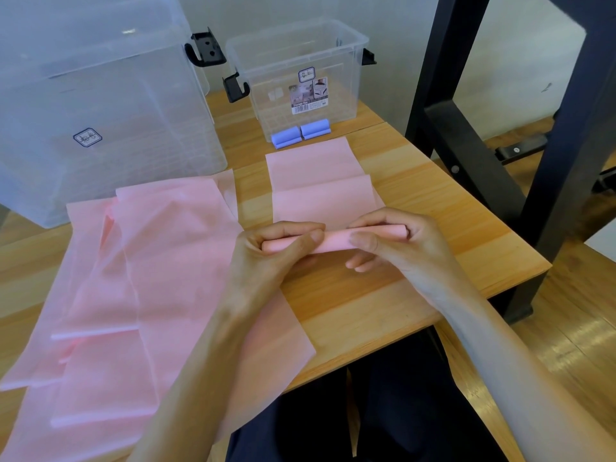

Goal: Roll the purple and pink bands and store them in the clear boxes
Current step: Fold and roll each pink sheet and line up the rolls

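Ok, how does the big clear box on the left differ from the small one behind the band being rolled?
The big box is much larger than the small box. The small box holds two purple rolls against its front wall and carries a barcode label; the big box shows only a small logo. Both are clear, lidless, with black latches.

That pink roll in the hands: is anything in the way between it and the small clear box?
Nothing blocks it. The pink roll has only its own unrolled tail lying flat on the table ahead, and the small clear box stands open-topped, two purple rolls visible at its base.
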A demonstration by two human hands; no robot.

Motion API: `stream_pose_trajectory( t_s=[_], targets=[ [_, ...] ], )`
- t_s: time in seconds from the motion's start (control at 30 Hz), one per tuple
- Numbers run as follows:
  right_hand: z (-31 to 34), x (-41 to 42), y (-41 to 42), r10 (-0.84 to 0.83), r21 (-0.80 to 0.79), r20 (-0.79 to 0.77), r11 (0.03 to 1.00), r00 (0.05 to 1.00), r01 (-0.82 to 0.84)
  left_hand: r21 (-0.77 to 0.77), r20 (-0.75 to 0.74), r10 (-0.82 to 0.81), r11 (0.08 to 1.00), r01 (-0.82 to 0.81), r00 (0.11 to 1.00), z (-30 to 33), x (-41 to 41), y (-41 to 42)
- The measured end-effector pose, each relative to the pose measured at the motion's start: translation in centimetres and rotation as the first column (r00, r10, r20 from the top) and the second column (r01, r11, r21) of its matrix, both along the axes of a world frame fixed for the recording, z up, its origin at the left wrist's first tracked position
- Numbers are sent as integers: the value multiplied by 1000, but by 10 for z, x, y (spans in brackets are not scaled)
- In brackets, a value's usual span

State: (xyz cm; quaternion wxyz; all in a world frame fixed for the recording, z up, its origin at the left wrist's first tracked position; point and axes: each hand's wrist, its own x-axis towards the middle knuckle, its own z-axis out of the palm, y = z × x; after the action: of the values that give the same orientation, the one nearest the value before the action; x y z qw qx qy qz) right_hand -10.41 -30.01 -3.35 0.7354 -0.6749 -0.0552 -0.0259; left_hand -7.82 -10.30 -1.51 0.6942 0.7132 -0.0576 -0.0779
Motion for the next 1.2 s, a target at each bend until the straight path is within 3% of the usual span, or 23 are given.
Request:
stream_pose_trajectory(
  t_s=[0.2, 0.37, 0.57, 0.73, 1.2],
  targets=[
    [1, -1, 0, -31, 24, -13, 999, 999, 31, 2, -16, -72, 997, 72, 997, 1, -1, 1],
    [1, -1, 1, 13, 5, -16, 1000, 1000, -13, 6, 9, -17, 1000, 17, 1000, 0, 0, 1],
    [3, -2, 1, -33, 24, -35, 999, 999, 34, 37, 3, -60, 998, 60, 998, 2, -2, 0],
    [3, -1, 1, 20, 1, -23, 1000, 1000, -20, -36, -36, -4, 999, 3, 999, 1, -1, 0],
    [4, -1, 1, -23, 12, -24, 1000, 999, 24, 22, -15, -15, 1000, 16, 1000, 1, -1, 0]
  ],
)
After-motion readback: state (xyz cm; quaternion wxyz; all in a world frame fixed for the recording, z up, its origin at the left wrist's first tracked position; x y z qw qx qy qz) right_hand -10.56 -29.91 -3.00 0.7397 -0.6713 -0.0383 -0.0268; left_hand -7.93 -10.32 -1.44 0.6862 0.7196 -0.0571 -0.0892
